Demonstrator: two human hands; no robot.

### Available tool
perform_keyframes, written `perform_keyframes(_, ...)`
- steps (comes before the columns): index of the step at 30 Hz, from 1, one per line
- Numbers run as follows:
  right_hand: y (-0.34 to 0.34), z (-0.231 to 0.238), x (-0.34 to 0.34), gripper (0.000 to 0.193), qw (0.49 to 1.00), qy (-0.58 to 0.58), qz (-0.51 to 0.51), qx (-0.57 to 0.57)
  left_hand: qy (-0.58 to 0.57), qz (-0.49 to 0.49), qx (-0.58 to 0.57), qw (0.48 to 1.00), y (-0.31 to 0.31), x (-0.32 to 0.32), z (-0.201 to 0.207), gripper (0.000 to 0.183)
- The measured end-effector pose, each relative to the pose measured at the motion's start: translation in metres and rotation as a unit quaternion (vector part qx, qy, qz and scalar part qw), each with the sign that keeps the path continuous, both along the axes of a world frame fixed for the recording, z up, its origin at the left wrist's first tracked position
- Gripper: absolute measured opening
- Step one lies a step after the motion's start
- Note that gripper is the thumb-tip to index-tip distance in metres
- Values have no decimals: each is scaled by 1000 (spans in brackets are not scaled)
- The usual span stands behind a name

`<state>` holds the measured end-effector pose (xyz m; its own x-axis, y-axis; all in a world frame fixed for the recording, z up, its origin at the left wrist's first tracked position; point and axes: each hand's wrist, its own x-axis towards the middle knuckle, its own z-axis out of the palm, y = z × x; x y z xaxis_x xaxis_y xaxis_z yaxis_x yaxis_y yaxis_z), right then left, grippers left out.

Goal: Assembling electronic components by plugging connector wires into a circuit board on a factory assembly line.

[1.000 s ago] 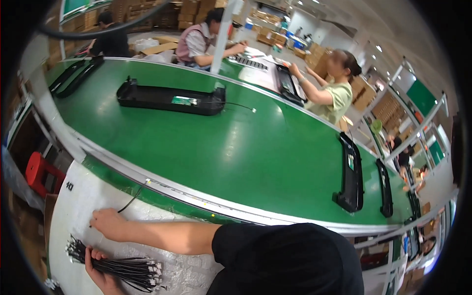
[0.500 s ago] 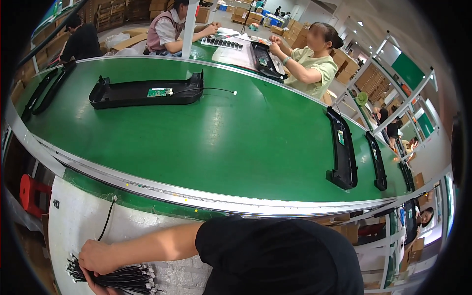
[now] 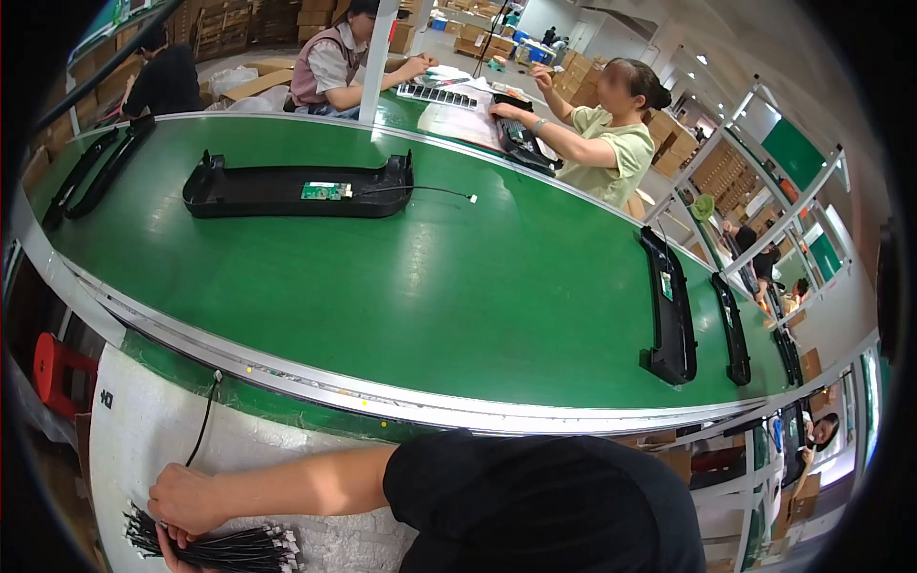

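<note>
A thick bundle of short black cables (image 3: 224, 550) with white connectors at both ends lies on the white work surface (image 3: 277, 439) at the lower left. My right hand (image 3: 186, 501) reaches across from the right, its fingers closed over the bundle's upper side. From it a single black cable (image 3: 203, 420) runs up, its white connector near the green edge strip. My left hand (image 3: 179, 557) is mostly cut off by the lower edge. Its fingers bend round the near side of the bundle, under the right hand.
Beyond runs a green conveyor belt (image 3: 478, 286) with a metal rail. On it lie a black plastic housing (image 3: 258, 191) with a circuit board and cable, and several more housings (image 3: 673, 315) at both ends. A person (image 3: 611, 143) works across the belt. A red stool (image 3: 62, 372) stands left.
My hands stay at the bundle, with the single cable still upright and barely shifted. Across the belt, the person raises one hand and lowers the other to a housing.
</note>
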<state>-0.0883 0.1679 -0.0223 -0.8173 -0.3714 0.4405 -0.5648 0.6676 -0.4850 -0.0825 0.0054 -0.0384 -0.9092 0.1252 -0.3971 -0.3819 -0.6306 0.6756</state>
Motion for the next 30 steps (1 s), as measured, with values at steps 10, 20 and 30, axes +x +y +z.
perform_keyframes(10,-3,-10,-7,15,996,63,47,-30,280,-90,-186,937,-22,-3,-42,75)
perform_keyframes(20,12,22,-3,14,992,23,-35,120,3,-61,-40,997,-4,-9,-21,48)
perform_keyframes(30,-2,7,-6,11,995,35,-11,96,397,-113,-180,893,4,5,-36,38)
